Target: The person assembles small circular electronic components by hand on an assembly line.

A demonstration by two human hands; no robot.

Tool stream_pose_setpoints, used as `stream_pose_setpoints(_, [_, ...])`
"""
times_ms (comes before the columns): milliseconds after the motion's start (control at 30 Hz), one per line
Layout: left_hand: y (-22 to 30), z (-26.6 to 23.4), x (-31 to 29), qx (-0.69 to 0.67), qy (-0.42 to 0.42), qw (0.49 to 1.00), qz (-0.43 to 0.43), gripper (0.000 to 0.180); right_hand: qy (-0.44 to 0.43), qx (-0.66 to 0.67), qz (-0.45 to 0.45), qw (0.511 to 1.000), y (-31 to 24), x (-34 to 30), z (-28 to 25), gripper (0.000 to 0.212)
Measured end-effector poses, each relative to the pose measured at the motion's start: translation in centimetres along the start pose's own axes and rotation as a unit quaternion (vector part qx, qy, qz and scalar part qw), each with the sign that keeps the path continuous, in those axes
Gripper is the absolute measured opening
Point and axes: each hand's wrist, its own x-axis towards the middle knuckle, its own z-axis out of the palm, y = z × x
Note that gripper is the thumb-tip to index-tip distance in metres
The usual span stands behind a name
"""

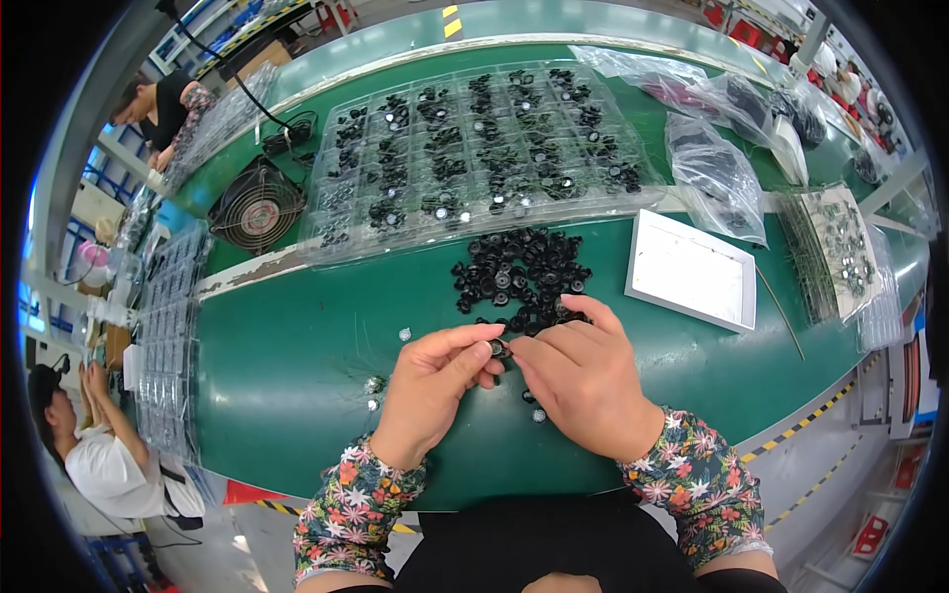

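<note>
A small black part (pixel 497 349) is pinched by the left hand (pixel 425 385), fingertips closed, just nearside of the black pile (pixel 514 267); beside it the right hand (pixel 590 376) is held, fingers curled, grip undeterminable.

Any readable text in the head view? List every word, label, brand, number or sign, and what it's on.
None readable.
Fan: a reddish patch at the hub, maybe a label; too small to read.
Black part in the left hand: too small to tell if it's marked.
White box: no print visible.
Clear bag: nothing legible through the creases and glare.
</note>
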Motion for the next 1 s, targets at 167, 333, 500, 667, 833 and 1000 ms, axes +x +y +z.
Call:
stream_pose_setpoints(167, [0.1, -0.1, 0.0, -0.135, -0.008, 0.988, -0.071, 0.026, 0.01, -0.032, -0.02, 0.999, 0.0, -0.2, 0.1, 0.021])
stream_pose_setpoints(333, [0.1, -0.4, -0.2, -0.11, -0.042, 0.991, -0.061, 0.026, 0.018, -0.054, -0.038, 0.998, -0.2, -0.1, 0.0, 0.019])
stream_pose_setpoints(500, [0.5, -0.3, -0.2, -0.111, -0.043, 0.99, -0.07, 0.024, 0.008, -0.07, -0.043, 0.997, 0.1, -0.4, -0.6, 0.016])
stream_pose_setpoints(667, [0.1, -0.3, 0.2, 0.006, -0.046, 0.999, -0.019, 0.021, -0.04, -0.041, -0.013, 0.998, 1.5, -0.5, -1.9, 0.01])
stream_pose_setpoints(833, [-0.8, 1.1, 0.2, 0.132, -0.033, 0.99, 0.05, 0.018, -0.154, -0.053, 0.059, 0.985, 3.1, -1.1, -4.0, 0.01])
stream_pose_setpoints(1000, [-0.6, 2.2, 0.0, 0.439, -0.032, 0.886, 0.147, 0.018, -0.204, -0.077, 0.114, 0.969, 3.6, -1.6, -5.4, 0.013])
